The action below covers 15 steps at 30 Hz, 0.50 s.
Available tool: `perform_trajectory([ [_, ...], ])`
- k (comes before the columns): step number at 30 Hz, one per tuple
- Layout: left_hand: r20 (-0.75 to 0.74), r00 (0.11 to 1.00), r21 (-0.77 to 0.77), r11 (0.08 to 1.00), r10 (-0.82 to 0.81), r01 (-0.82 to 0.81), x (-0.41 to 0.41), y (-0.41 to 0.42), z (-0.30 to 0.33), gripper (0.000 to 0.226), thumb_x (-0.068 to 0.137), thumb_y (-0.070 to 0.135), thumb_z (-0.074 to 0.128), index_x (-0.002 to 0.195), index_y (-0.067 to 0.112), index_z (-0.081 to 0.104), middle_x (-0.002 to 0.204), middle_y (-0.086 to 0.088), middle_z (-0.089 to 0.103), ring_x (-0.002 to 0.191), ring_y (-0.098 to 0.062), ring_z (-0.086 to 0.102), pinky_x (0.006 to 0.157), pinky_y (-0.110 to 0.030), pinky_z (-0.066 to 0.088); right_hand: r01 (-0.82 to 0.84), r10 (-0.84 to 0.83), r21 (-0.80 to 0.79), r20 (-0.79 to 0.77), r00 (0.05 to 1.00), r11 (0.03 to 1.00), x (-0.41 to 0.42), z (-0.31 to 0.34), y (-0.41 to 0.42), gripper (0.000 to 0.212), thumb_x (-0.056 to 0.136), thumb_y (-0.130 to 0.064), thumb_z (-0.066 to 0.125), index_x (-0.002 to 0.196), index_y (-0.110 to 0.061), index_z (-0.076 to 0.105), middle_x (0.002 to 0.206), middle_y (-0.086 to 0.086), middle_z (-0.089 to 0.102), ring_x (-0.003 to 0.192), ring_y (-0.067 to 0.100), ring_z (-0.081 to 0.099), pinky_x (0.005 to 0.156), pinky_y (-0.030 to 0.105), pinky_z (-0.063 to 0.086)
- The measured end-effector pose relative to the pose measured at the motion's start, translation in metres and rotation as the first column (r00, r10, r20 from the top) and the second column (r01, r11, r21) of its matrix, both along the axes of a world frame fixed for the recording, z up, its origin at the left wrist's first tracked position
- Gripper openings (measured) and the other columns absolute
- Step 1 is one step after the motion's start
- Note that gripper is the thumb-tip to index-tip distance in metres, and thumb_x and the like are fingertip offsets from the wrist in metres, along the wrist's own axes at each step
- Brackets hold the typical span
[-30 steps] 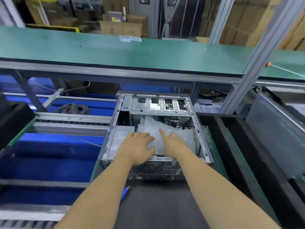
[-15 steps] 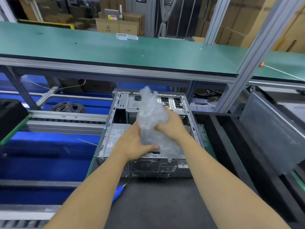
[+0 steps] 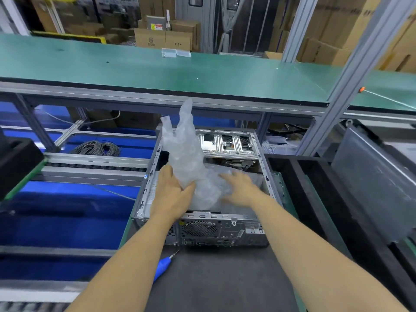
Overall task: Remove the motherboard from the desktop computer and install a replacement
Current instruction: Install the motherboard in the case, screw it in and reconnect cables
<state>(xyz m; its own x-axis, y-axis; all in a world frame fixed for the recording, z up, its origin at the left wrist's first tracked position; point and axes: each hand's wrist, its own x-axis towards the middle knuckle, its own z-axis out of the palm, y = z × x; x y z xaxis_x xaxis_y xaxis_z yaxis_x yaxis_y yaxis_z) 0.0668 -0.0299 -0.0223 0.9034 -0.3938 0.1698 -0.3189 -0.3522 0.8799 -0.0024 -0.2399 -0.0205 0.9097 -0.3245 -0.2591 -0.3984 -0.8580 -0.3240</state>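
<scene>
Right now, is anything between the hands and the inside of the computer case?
Yes. A crumpled clear plastic bag fills the open computer case. The left hand grips it, and the right hand lies on it. What is beneath stays hidden.

Crumpled bubble wrap (image 3: 191,167) fills the open computer case (image 3: 258,154), blocking entry.

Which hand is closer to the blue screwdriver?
The left. The left hand grips the bubble wrap over the computer case, above the blue screwdriver lying left of its forearm. The right hand is farther right.
</scene>
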Motion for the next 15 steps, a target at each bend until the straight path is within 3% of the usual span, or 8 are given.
perform_trajectory([
  [1, 0.027, 1.0, 0.015, 1.0, 0.013, -0.013, -0.001, 0.0, 0.001, 0.07, 0.072, 0.048, 0.051, 0.133, 0.013, 0.051, 0.128, -0.006, 0.053, 0.121, -0.025, 0.05, 0.103, -0.05, 0.045, -0.1, 0.082, -0.077, -0.205, 0.975, 0.992, -0.002, -0.013, 0.002, 0.084, 0.09, -0.041, 0.065, 0.155, -0.04, 0.012, 0.162, 0.008, 0.013, 0.148, 0.038, 0.014, 0.11, 0.06, 0.032],
  [2, 0.057, 0.998, 0.028, 0.999, 0.027, -0.028, -0.002, 0.0, 0.002, 0.07, 0.071, 0.047, 0.05, 0.132, 0.013, 0.05, 0.126, -0.006, 0.052, 0.119, -0.027, 0.049, 0.103, -0.051, 0.045, -0.145, 0.108, -0.107, -0.296, 0.949, 0.984, -0.002, -0.022, 0.005, 0.093, 0.089, -0.046, 0.065, 0.155, -0.042, 0.0, 0.163, 0.01, 0.006, 0.149, 0.039, 0.004, 0.111, 0.065, 0.026],
  [3, 0.088, 0.995, 0.037, 0.998, 0.045, -0.048, -0.003, 0.0, 0.002, 0.069, 0.07, 0.047, 0.049, 0.131, 0.014, 0.049, 0.123, -0.004, 0.051, 0.118, -0.026, 0.047, 0.103, -0.05, 0.043, -0.166, 0.112, -0.154, -0.305, 0.946, 0.974, 0.0, -0.026, 0.007, 0.096, 0.088, -0.047, 0.066, 0.155, -0.041, -0.003, 0.161, 0.012, 0.013, 0.147, 0.04, 0.008, 0.109, 0.065, 0.031],
  [6, 0.158, 0.982, 0.046, 0.993, 0.104, -0.112, -0.009, 0.001, -0.002, 0.063, 0.069, 0.053, 0.046, 0.125, 0.025, 0.04, 0.109, 0.007, 0.036, 0.107, -0.015, 0.033, 0.1, -0.039, 0.034, -0.13, 0.101, -0.239, -0.133, 0.986, 0.962, 0.005, -0.023, 0.011, 0.073, 0.084, -0.048, 0.066, 0.146, -0.036, 0.029, 0.136, 0.009, 0.051, 0.128, 0.036, 0.041, 0.094, 0.053, 0.049],
  [10, 0.167, 0.981, 0.048, 0.993, 0.096, -0.105, -0.009, -0.001, -0.003, 0.059, 0.069, 0.055, 0.047, 0.123, 0.034, 0.034, 0.106, 0.008, 0.034, 0.104, -0.014, 0.032, 0.094, -0.038, 0.033, 0.008, -0.008, -0.005, 0.045, 0.999, 1.0, -0.004, -0.009, 0.008, 0.035, 0.085, -0.02, 0.062, 0.119, -0.026, 0.067, 0.101, -0.004, 0.064, 0.089, 0.019, 0.062, 0.076, 0.034, 0.053],
  [12, 0.022, 0.994, -0.011, 0.995, 0.104, -0.104, -0.008, 0.0, -0.005, 0.069, 0.067, 0.057, 0.05, 0.129, 0.029, 0.038, 0.11, 0.008, 0.046, 0.109, -0.018, 0.046, 0.093, -0.037, 0.041, 0.09, -0.114, 0.132, 0.19, 0.975, 0.987, -0.007, 0.004, 0.007, 0.021, 0.087, -0.01, 0.06, 0.101, -0.016, 0.074, 0.082, -0.01, 0.06, 0.07, 0.013, 0.057, 0.071, 0.032, 0.053],
  [15, -0.233, 0.962, -0.026, 0.988, 0.143, -0.154, -0.007, 0.002, -0.009, 0.081, 0.065, 0.068, 0.047, 0.124, 0.013, 0.054, 0.108, -0.002, 0.067, 0.102, -0.025, 0.062, 0.087, -0.029, 0.044, 0.194, -0.369, 0.381, 0.466, 0.804, 0.904, -0.003, 0.04, 0.006, 0.029, 0.088, 0.0, 0.052, 0.101, -0.013, 0.073, 0.09, -0.007, 0.066, 0.083, 0.016, 0.06, 0.067, 0.022, 0.049],
])
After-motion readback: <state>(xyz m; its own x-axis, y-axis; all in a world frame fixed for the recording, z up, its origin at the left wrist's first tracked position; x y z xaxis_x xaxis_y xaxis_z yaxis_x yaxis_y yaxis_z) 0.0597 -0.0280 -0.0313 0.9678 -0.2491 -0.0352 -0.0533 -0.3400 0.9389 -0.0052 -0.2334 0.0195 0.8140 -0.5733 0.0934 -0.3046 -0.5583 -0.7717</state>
